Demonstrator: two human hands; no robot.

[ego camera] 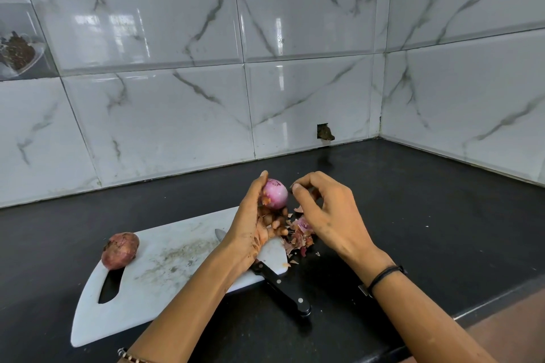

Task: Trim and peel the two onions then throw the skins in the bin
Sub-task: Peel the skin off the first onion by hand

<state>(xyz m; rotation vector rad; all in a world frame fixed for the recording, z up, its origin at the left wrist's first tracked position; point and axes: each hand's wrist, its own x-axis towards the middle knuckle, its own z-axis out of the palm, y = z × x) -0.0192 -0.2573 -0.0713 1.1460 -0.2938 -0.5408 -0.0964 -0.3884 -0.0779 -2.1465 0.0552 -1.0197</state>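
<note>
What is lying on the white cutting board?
On the board, an unpeeled onion rests near the handle slot. A knife lies across the right end, its blade mostly hidden under the left hand holding the peeled onion. Anything else beneath is covered.

No writing to be read anywhere.

No letters, numbers, brand marks or signs can be made out on any surface. The black knife handle [284,289], just below the left hand's [255,233] grip on the peeled onion [275,193], shows only metal rivets and no maker's stamp that can be read. The white cutting board [177,259] under and to the left of that grip bears scuffs and stains, not print. The wall tiles [147,112] beyond the grip carry grey veining only.
</note>
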